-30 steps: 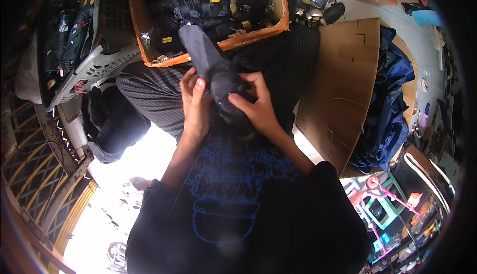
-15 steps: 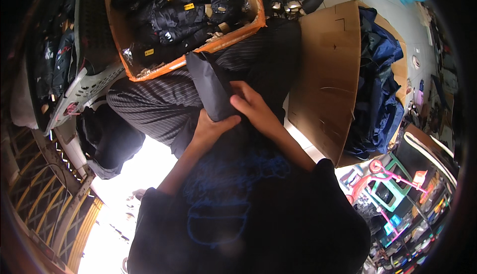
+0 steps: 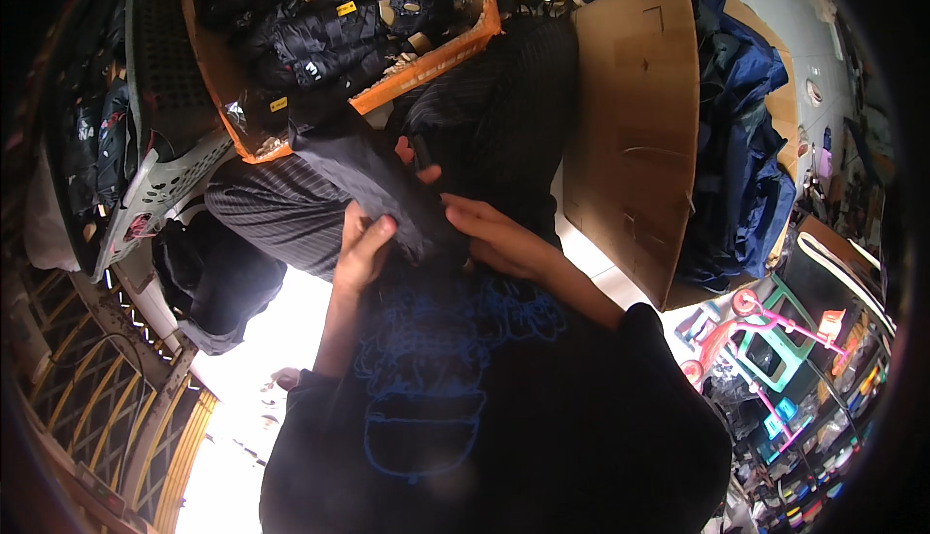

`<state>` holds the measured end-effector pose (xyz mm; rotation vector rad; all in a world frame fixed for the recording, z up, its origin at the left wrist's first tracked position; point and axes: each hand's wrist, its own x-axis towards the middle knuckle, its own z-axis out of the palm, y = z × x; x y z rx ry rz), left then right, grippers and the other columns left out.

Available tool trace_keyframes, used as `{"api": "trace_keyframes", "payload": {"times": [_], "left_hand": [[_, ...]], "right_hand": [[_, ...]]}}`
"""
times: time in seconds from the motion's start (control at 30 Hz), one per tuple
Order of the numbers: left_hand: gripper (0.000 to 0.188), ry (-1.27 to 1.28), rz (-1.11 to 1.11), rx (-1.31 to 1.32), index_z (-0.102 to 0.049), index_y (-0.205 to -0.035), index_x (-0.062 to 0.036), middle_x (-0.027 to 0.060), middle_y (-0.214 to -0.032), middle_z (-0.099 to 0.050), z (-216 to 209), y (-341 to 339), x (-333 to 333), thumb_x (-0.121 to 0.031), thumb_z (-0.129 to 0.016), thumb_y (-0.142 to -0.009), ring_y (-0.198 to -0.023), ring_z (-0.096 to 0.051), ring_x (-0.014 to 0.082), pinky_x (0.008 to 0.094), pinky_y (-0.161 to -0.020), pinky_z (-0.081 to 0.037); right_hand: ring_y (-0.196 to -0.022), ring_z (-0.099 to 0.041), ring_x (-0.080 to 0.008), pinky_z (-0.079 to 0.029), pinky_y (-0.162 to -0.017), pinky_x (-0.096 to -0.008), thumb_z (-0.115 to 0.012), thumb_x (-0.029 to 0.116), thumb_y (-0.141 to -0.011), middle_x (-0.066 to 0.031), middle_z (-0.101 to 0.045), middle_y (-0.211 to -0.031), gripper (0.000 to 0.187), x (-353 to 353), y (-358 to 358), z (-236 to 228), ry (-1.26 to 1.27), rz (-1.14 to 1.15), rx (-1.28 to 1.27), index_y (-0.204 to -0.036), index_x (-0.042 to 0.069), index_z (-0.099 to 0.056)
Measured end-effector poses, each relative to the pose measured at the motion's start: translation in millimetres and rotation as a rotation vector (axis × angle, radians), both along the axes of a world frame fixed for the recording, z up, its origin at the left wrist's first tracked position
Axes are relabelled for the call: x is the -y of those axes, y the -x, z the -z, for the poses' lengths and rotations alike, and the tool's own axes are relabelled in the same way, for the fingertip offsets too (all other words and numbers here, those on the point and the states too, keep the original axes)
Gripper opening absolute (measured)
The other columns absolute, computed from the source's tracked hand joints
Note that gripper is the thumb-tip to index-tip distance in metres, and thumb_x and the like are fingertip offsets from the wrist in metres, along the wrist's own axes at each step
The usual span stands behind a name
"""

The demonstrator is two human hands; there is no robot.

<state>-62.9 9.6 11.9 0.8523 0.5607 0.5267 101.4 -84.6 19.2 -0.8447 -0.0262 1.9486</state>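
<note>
A long, folded piece of black fabric point(image 3: 373, 161) lies slantwise over my lap, its far end close to the orange-rimmed box. My left hand point(image 3: 360, 251) grips its left edge, with the thumb on top. On the opposite side my right hand point(image 3: 492, 234) holds the near part of the fabric, its fingertips partly behind the folds. Just beyond the right fingers is a small dark stick-like piece with skin-coloured patches beside it; I cannot make out what it is.
An orange-rimmed box point(image 3: 426, 73) of black wrapped bundles stands ahead. Left of it is a grey perforated basket point(image 3: 179, 171) with similar bundles. At right, a cardboard box point(image 3: 630, 137) holds navy fabric point(image 3: 741, 161). A black cloth heap point(image 3: 218, 267) lies left of my knee.
The black fabric has tilted further left and come nearer my body, looking looser and longer. Both hands have shifted toward me, the left one also leftward. The view has turned slightly.
</note>
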Motion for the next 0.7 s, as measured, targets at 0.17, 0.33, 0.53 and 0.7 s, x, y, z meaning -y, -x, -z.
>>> {"api": "trace_keyframes", "payload": {"times": [0.17, 0.33, 0.53, 0.7], "left_hand": [[0.104, 0.078, -0.197, -0.014, -0.02, -0.148, 0.0016, 0.0243, -0.143, -0.039, 13, 8, -5, -0.065, -0.062, -0.08, -0.132, -0.041, 0.0304, 0.042, -0.112, -0.028], [0.061, 0.052, -0.405, -0.231, -0.041, -0.133, 0.0017, 0.0173, -0.124, -0.058, -25, -19, -12, -0.044, -0.053, -0.096, -0.109, -0.059, 0.024, 0.0376, -0.095, -0.049], [0.057, 0.041, -0.365, -0.164, -0.04, -0.133, 0.002, 0.0176, -0.123, -0.058, -31, -22, -15, -0.04, -0.052, -0.096, -0.109, -0.059, 0.024, 0.0391, -0.093, -0.05], [0.055, 0.013, -0.365, -0.198, -0.04, -0.132, 0.0023, 0.0194, -0.123, -0.058, -32, -21, -15, -0.036, -0.054, -0.096, -0.109, -0.059, 0.026, 0.0402, -0.094, -0.05]], "right_hand": [[-0.108, -0.05, -0.0166, -0.043, -0.09, -0.0321, -0.073, 0.028, -0.084, -0.0085, -0.051, -0.11, 0.05, -13, 11, -7, -0.214, 0.012, 0.686, -0.119, 0.006, -0.044], [-0.105, -0.049, -0.014, -0.043, -0.087, -0.0298, -0.073, 0.027, -0.085, -0.0081, -0.05, -0.108, 0.052, -25, 15, -9, -0.282, 0.029, 0.819, -0.119, 0.008, -0.04], [-0.092, -0.059, -0.0133, -0.052, -0.071, -0.0285, -0.063, 0.031, -0.092, -0.0098, -0.055, -0.107, 0.047, -34, 13, -23, -0.05, -0.063, 0.329, -0.125, 0.005, -0.042], [-0.074, -0.065, -0.0141, -0.055, -0.054, -0.0273, -0.066, 0.031, -0.09, -0.0093, -0.062, -0.096, 0.045, -37, 15, -36, -0.009, -0.025, 0.306, -0.12, 0.001, -0.051]]}}
